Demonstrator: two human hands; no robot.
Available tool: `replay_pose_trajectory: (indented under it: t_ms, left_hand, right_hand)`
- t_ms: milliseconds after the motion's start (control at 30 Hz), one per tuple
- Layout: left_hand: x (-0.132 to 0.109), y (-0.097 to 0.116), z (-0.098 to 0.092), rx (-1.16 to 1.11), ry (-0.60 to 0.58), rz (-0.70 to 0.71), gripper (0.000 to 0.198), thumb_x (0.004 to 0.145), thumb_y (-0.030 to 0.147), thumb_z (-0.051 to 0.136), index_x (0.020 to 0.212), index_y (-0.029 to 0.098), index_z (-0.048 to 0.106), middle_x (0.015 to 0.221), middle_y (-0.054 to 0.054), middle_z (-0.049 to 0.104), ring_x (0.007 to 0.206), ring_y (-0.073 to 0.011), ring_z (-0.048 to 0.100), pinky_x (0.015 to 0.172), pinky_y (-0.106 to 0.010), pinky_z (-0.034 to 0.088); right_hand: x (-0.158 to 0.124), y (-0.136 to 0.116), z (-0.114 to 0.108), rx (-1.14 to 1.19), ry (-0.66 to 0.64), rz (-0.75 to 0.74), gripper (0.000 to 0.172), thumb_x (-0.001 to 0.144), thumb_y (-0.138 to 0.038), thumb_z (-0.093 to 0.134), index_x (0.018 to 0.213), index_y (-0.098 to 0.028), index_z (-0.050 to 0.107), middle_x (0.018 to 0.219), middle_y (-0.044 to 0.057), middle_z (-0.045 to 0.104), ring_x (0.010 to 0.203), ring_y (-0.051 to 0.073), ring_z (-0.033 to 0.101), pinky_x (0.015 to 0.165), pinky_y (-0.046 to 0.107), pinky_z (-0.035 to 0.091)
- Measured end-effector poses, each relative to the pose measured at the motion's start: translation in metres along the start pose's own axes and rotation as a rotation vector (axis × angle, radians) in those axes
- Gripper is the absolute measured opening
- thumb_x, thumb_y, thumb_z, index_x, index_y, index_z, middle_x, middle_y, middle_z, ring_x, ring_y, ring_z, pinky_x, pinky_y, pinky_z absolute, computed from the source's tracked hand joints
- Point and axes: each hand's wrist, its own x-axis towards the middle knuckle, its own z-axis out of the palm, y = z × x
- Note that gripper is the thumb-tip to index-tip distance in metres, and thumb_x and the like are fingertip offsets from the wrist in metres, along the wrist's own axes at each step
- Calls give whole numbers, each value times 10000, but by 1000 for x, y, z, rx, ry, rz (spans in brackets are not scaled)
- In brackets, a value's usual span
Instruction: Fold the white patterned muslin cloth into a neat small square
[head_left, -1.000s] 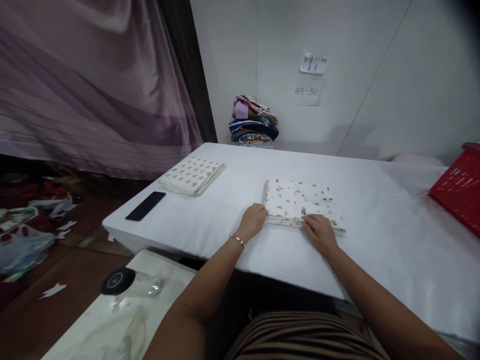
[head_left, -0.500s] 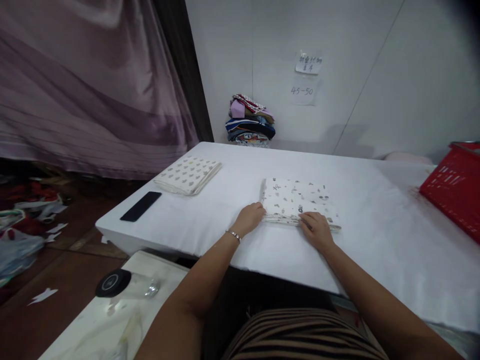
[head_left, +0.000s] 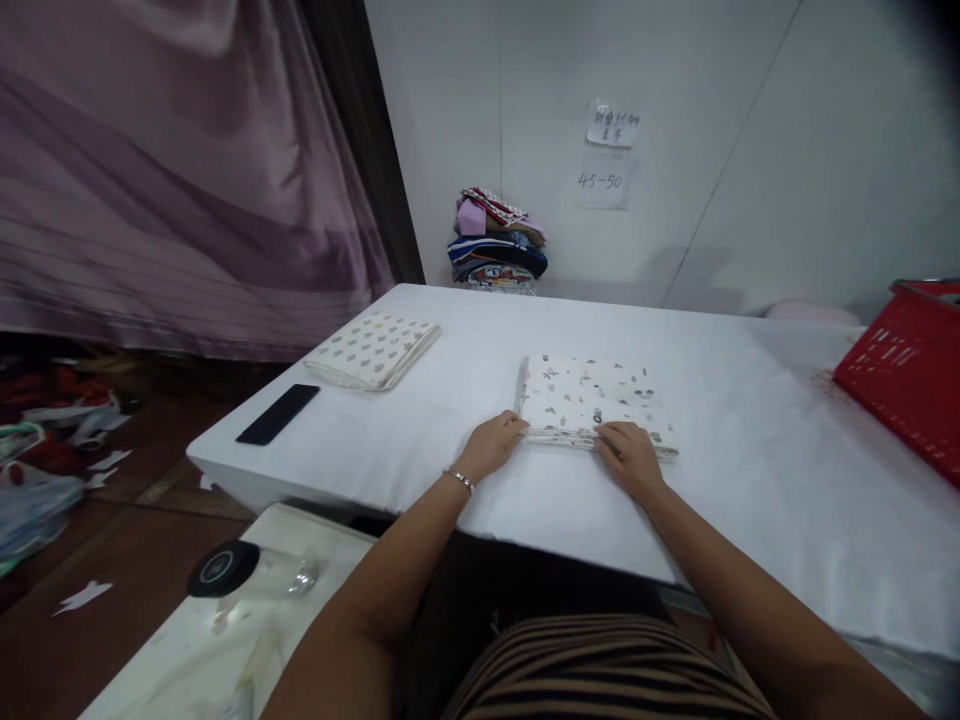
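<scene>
A folded white cloth (head_left: 581,392) with small grey-brown printed motifs lies on the white-covered table (head_left: 465,360) in front of me. Its layered folds face my body. My left hand (head_left: 491,446), a bracelet on the wrist, has its fingers closed at the cloth's near left corner. Along the near edge, right of the middle, my right hand (head_left: 631,458) grips the folds between thumb and fingers. The fingertips of both hands are partly hidden. A second folded cloth (head_left: 375,350), white with grey heart-like prints, lies farther left.
A black phone-like slab (head_left: 278,414) lies near the table's left edge. At far right stands a red plastic basket (head_left: 904,370). Folded fabrics (head_left: 497,240) are piled against the back wall. A clear jar with a black lid (head_left: 223,568) lies on a lower white surface at left.
My left hand has shifted very slightly left and down at the cloth's corner. The right hand keeps its place on the near edge. The whole view has drifted slightly.
</scene>
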Motion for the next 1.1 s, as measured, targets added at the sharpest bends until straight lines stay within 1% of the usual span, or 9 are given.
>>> replay_pose_trajectory:
  t_ms: [133,233,433,533,633,800,933,1100]
  left_hand:
    - [4,-1,-5,86,-82,-6,280,902,188,433,1147,245,558,1078,-25,589,885,-145,588,717,-256,468]
    - [8,0,-7,143,-113,16,276,908,190,420,1145,220,557,1070,-35,594,909,-157,580,737,-265,462]
    - [10,4,-11,179,-88,21,287,901,151,394,1130,208,558,1078,-38,595,917,-164,571,741,-276,461]
    - [6,9,-8,182,-84,0,290,913,166,375,1136,208,555,1057,-45,596,910,-166,569,740,-279,462]
    - [1,11,-4,170,-114,-35,286,924,191,364,1131,215,560,1055,-44,591,886,-154,576,737,-270,465]
    - [0,9,-4,157,-128,-65,296,929,236,384,1181,238,538,1109,-33,580,905,-143,584,718,-246,458]
    - [5,8,-9,196,-133,-55,300,913,212,406,1176,241,547,1125,-33,577,876,-153,589,677,-253,449]
    - [7,6,-9,157,-134,-31,305,922,216,396,1191,236,537,1110,-40,587,883,-148,588,705,-247,443]
  right_hand:
    - [0,0,-1,-5,-4,4,229,900,-307,476,1011,-210,651,981,64,655,943,220,544,790,370,379]
    - [0,0,-1,-11,-6,4,230,901,-310,473,1005,-210,651,978,63,656,934,219,545,781,363,376]
    - [0,1,1,-15,2,-4,231,897,-308,473,1003,-221,658,978,64,655,939,224,546,779,366,383]
    - [0,2,1,-18,4,2,232,894,-308,479,1006,-212,658,982,66,653,941,225,545,778,368,384]
    - [-1,2,2,-13,7,3,229,895,-301,479,1001,-203,657,982,69,653,939,225,545,779,367,383]
    - [0,2,2,7,-1,3,236,891,-298,477,1020,-219,658,986,72,652,942,227,546,791,373,385]
    - [0,2,2,-4,-4,6,236,890,-300,477,1013,-215,660,981,71,651,939,226,547,780,370,385]
    - [0,1,1,-1,6,9,238,897,-311,467,1008,-220,656,979,72,655,937,229,552,782,374,389]
